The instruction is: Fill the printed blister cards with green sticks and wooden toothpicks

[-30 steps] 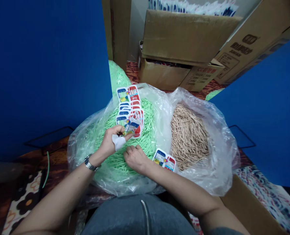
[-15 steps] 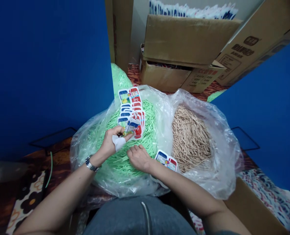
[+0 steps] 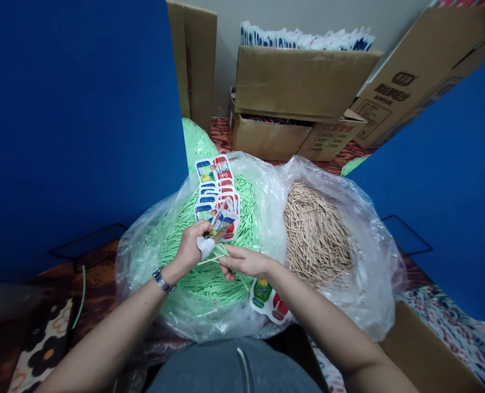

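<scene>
My left hand (image 3: 193, 245), with a white wrap on the thumb and a watch on the wrist, pinches a small printed packet (image 3: 222, 222) above the green sticks. My right hand (image 3: 242, 261) pinches a few green sticks (image 3: 209, 261) and holds them toward the left thumb. Under both hands lies a clear bag heaped with green sticks (image 3: 197, 284). A row of red, white and blue packets (image 3: 215, 183) rests on that heap beyond my left hand. Another printed packet (image 3: 269, 299) lies under my right forearm.
A second clear bag of tan wooden sticks (image 3: 316, 234) sits to the right. Cardboard boxes (image 3: 299, 82) stand behind, one filled with packets. Blue panels flank both sides. A patterned mat (image 3: 41, 344) lies at the lower left and a cardboard box edge (image 3: 422, 349) at the lower right.
My right hand has lifted off the green heap with a few sticks pinched and turned toward my left hand. The left hand keeps its hold on the packet.
</scene>
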A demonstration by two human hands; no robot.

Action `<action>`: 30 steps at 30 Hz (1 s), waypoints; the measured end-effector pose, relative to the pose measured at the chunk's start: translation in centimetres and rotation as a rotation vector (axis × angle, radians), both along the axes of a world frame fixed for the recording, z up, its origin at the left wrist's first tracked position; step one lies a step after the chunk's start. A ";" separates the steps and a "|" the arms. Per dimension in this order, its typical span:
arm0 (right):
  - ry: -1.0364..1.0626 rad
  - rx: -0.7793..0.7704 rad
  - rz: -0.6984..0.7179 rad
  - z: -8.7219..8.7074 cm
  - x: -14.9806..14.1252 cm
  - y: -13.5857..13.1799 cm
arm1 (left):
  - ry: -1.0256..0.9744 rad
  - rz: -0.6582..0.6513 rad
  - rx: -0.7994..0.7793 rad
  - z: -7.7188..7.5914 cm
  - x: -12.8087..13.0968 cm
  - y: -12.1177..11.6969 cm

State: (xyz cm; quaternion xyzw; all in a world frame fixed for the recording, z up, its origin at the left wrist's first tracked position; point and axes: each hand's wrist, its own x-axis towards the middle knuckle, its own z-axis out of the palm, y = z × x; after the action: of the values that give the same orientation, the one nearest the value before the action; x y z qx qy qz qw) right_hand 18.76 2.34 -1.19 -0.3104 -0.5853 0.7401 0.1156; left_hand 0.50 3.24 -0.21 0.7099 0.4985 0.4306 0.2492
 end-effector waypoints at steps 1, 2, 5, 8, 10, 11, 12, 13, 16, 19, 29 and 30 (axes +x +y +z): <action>0.019 -0.017 -0.004 -0.1 0.0 -0.1 | -0.009 -0.015 -0.014 -0.1 0.2 -0.1; 0.030 -0.023 -0.007 -0.2 0.1 -0.1 | -0.019 -0.026 -0.024 -0.1 0.3 -0.1; 0.024 -0.039 -0.043 -0.2 0.5 -0.1 | -0.068 -0.008 -0.035 -0.2 0.0 0.1; 0.021 -0.078 -0.143 -0.3 1.0 0.0 | -0.140 0.053 -0.064 -0.1 -0.6 0.4; 0.050 -0.078 -0.196 -0.3 1.0 -0.1 | -0.177 0.092 -0.066 0.0 -0.8 0.4; 0.066 -0.068 -0.199 -0.3 0.9 -0.2 | -0.183 0.104 -0.052 0.1 -0.8 0.3; 0.077 -0.059 -0.190 -0.2 0.8 -0.4 | -0.181 0.108 -0.033 0.2 -0.7 0.2; 0.081 -0.056 -0.171 -0.2 0.6 -0.6 | -0.173 0.107 -0.010 0.3 -0.5 0.1; 0.086 -0.091 -0.123 -0.2 0.0 -1.2 | -0.142 0.100 0.051 0.6 0.1 -0.4; 0.055 -0.122 -0.218 -0.5 -0.4 -1.5 | -0.165 0.135 0.060 0.8 0.4 -0.6; -0.011 -0.134 -0.227 -0.2 -1.4 -2.9 | -0.259 0.223 0.034 0.2 0.7 -0.2; -0.011 -0.135 -0.166 0.0 -1.4 -3.1 | -0.268 0.235 0.033 0.1 0.7 -0.1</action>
State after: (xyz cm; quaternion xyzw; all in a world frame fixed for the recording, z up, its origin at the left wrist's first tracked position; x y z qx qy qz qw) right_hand 17.33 -0.80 -1.18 -0.3687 -0.5073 0.7639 0.1522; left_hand 1.23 3.19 -0.10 0.5872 0.5333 0.5555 0.2495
